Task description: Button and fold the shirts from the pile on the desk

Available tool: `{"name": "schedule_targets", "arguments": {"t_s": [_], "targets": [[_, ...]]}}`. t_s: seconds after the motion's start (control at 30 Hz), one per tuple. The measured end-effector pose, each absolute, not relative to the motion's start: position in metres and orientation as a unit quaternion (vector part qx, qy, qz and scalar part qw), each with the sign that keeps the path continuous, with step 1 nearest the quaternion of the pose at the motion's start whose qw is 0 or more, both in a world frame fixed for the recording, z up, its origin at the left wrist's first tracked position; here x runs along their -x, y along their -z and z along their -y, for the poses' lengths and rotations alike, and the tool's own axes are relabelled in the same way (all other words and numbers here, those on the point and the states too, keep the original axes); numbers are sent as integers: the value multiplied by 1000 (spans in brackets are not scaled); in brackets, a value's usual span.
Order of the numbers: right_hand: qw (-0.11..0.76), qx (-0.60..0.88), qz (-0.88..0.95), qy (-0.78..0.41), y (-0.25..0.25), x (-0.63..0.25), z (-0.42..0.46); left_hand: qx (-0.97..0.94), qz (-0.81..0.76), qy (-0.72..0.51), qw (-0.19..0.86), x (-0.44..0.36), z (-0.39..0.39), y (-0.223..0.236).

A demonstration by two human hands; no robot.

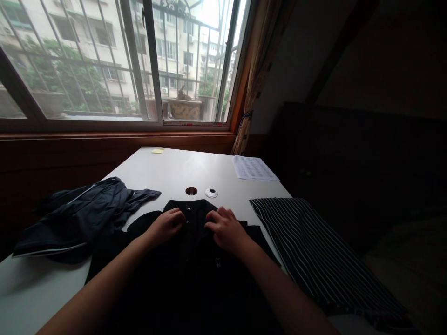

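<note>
A black collared shirt [190,284] lies spread on the white table [174,167], its collar [190,204] toward the window. My left hand [168,225] has its fingers curled closed on the left side of the collar opening. On the other side, my right hand [226,229] pinches the cloth near the right edge of the collar. A small light mark shows on the chest below my right hand. Most of the lower shirt is lost in shadow, and both sets of fingertips are partly hidden.
Crumpled dark grey clothing [94,209] lies at the left and a striped black cloth [314,242] at the right. Beyond the collar are a cable hole [191,191] and its round white cover [211,193]. Printed sheets [254,168] and a yellow note [157,151] lie farther back.
</note>
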State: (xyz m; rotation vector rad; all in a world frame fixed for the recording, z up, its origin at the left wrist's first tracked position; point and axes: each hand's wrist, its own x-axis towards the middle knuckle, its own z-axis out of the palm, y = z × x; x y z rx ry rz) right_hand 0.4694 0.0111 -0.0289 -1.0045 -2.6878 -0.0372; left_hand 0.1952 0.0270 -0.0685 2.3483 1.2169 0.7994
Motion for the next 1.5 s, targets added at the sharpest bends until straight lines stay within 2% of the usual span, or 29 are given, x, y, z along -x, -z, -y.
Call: {"name": "schedule_targets", "arguments": {"t_s": [0.13,0.27,0.53,0.77,1.0,1.3,1.5], "targets": [[172,245,954,-16,28,-456,17,-837,-398,-297,227,-187,-21,70],[188,188,964,-16,52,-450,19,-847,-370,-293,244,-183,-20,68],[238,154,959,0,71,-452,20,-896,-322,-206,228,-186,-8,49],[213,141,966,42,68,-452,22,-906,-264,-163,289,-200,13,36],[222,133,964,53,66,-452,22,-933,-258,-146,206,-198,38,44],[240,130,962,28,65,-452,24,-974,-187,-123,16,-203,46,57],[248,131,960,1,66,-454,24,-974,-197,-114,9,-202,45,61]]}}
